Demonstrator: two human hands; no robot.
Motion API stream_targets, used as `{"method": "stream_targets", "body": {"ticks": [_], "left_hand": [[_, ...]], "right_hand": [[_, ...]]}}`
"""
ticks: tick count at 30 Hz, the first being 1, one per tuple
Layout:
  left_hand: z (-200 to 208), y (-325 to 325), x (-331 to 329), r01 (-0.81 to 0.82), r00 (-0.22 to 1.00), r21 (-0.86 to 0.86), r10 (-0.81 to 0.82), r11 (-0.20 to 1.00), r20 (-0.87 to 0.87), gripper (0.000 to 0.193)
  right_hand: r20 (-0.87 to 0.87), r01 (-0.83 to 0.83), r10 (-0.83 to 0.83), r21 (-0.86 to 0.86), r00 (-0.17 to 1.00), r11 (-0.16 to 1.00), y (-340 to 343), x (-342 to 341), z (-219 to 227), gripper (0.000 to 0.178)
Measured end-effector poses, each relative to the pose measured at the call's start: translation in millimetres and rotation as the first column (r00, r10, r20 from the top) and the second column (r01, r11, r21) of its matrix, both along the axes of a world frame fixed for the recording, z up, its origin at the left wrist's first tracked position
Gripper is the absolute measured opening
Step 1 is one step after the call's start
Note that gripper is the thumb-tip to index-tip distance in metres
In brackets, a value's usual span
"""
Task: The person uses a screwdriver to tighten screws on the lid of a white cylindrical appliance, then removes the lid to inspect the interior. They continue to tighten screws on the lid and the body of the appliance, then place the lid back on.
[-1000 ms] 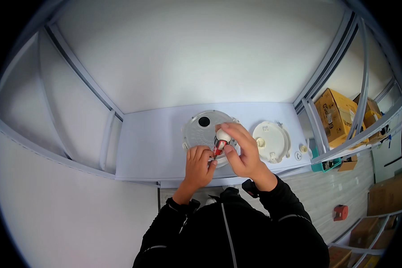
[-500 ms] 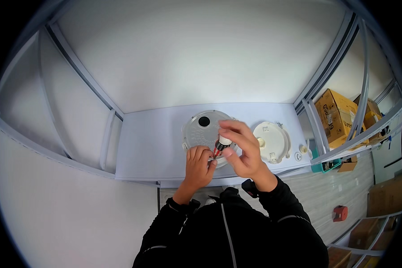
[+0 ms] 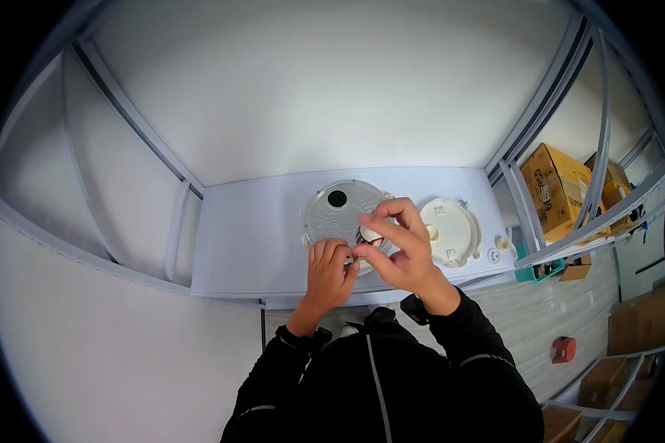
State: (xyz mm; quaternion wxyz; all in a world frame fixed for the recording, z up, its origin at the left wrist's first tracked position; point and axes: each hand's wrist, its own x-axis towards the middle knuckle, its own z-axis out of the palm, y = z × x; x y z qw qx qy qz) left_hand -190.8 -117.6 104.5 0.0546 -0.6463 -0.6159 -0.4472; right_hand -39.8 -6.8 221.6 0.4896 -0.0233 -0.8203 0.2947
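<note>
Silvery disc, round and marked by a black spot toward its 11 o'clock, is laid near the middle of the table. At its 6 o'clock rim, work is judged to be under way rather than complete, since both hands are gathered there. A hand tool with a white end and red and dark parts is framed by the bent, spread fingers of the right hand; how firmly it is gripped cannot be told. The fingers of the left hand are bunched at the rim; whatever is pinched is hidden, and whether anything is fastened cannot be seen. At the disc's 3 o'clock, a white round piece is left apart, unjoined; beyond it, toward 4 o'clock, a small pale plate is set separately.
</note>
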Motion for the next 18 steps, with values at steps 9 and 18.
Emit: {"method": "stream_targets", "body": {"ticks": [9,18], "left_hand": [[-1.9,0.1,-1.5,-0.003,1.000,0.010,0.003,1.000,-0.028,0.027],[0.6,-0.5,-2.6,0.001,1.000,-0.038,-0.001,0.999,0.006,0.025]], "right_hand": [[0.014,-0.015,0.015,0.015,1.000,1.000,2.2,-0.5,-0.1,0.048],[-0.025,-0.049,0.049,-0.033,0.998,0.998,1.4,-6.0,5.2,0.048]]}}
